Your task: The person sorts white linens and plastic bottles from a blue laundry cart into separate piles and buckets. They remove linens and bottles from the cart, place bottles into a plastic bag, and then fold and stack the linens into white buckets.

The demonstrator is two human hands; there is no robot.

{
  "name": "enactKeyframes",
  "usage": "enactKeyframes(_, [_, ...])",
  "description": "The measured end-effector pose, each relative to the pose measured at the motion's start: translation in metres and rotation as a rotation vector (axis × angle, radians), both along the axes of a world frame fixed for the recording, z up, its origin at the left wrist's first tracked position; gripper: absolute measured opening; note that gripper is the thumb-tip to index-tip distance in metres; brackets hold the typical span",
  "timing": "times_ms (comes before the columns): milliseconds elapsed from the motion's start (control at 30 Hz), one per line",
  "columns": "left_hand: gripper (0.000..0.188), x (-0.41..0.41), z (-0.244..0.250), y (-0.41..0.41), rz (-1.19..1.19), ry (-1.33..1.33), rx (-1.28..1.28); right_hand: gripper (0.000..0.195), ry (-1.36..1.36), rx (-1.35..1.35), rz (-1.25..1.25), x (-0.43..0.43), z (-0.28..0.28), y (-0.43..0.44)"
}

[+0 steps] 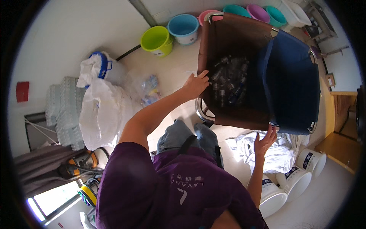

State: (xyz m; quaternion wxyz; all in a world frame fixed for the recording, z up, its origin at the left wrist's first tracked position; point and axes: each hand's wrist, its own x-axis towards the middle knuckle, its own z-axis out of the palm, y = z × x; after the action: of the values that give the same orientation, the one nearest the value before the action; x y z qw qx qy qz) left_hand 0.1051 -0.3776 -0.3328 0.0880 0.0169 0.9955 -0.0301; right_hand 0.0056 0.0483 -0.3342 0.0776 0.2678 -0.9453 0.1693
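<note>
A laundry cart with a metal tube frame stands before me, split into a brown fabric bag (243, 117) and a dark blue fabric bag (294, 86). Several clear plastic bottles (228, 83) lie in the brown bag. My left hand (197, 84) rests on the brown bag's near left rim, fingers over the edge. At the cart's near right side, my right hand (266, 140) touches the metal frame with its fingertips where the two bags meet, thumb apart. Whether either hand grips firmly is hard to tell.
Coloured plastic buckets (155, 43) line the wall behind the cart. White sacks (105, 111) and stacked clear trays (67, 111) stand at left. White cloths (271, 151) lie on the floor at right, beside white buckets (297, 183). Vacuum cleaners (87, 191) are at lower left.
</note>
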Motion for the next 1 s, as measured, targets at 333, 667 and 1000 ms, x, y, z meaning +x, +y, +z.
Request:
enactKeyframes(333, [0.033, 0.141, 0.008, -0.047, 0.218, 0.058, 0.179, 0.059, 0.078, 0.184, 0.219, 0.033, -0.034, -0.058])
enactKeyframes(667, [0.08, 0.295, -0.007, -0.014, 1.115, 0.228, 0.663, 0.049, 0.057, 0.356, 0.444, 0.125, -0.031, -0.144])
enactKeyframes(1000, [0.047, 0.359, -0.053, -0.061, 1.162, 0.353, 0.481, 0.041, -0.049, 0.495, 0.62, 0.162, -0.013, -0.213])
